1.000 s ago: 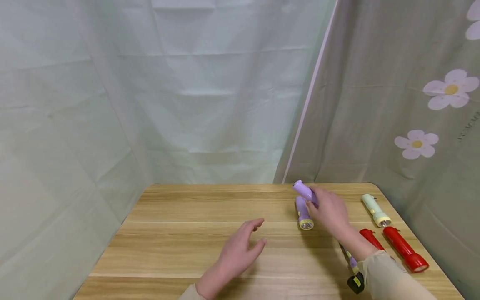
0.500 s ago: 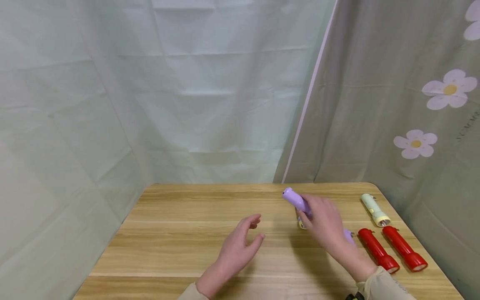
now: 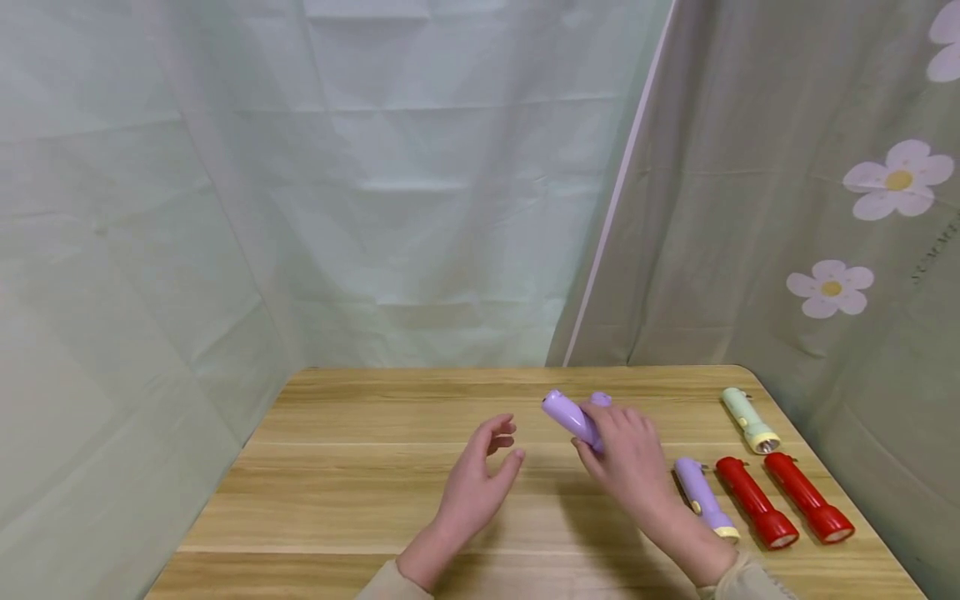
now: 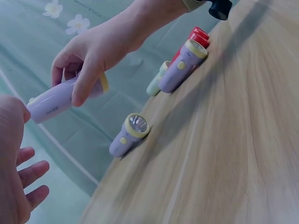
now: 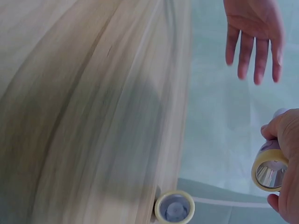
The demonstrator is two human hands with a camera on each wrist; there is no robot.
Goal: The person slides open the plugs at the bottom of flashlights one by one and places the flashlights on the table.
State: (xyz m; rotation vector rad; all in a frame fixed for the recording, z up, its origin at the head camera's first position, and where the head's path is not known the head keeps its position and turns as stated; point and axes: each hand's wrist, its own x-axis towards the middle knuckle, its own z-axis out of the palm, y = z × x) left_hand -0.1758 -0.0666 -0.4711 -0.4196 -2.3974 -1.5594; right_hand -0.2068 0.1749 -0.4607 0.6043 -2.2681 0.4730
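Observation:
My right hand [image 3: 626, 462] grips a purple flashlight [image 3: 567, 414] above the table, its tail end pointing left toward my other hand. In the right wrist view, the yellow-rimmed lens end [image 5: 270, 173] of that flashlight shows beside the fingers. My left hand [image 3: 474, 483] hovers with spread, loosely bent fingers and holds nothing; a gap separates it from the flashlight in the head view. Behind the right hand a second purple flashlight [image 4: 129, 134] lies on the table, mostly hidden in the head view. A third purple flashlight [image 3: 703, 498] lies by the right forearm.
Two red flashlights [image 3: 756, 504] lie side by side at the right of the wooden table [image 3: 337, 475]. Farther back is a pale green flashlight [image 3: 752, 421] with a yellow rim. A pale curtain [image 3: 420, 208] hangs behind the table's far edge.
My right hand has moved left and toward me with the purple flashlight, closer to the left hand. The purple flashlight by the forearm has come into view. My left hand has shifted slightly away from me.

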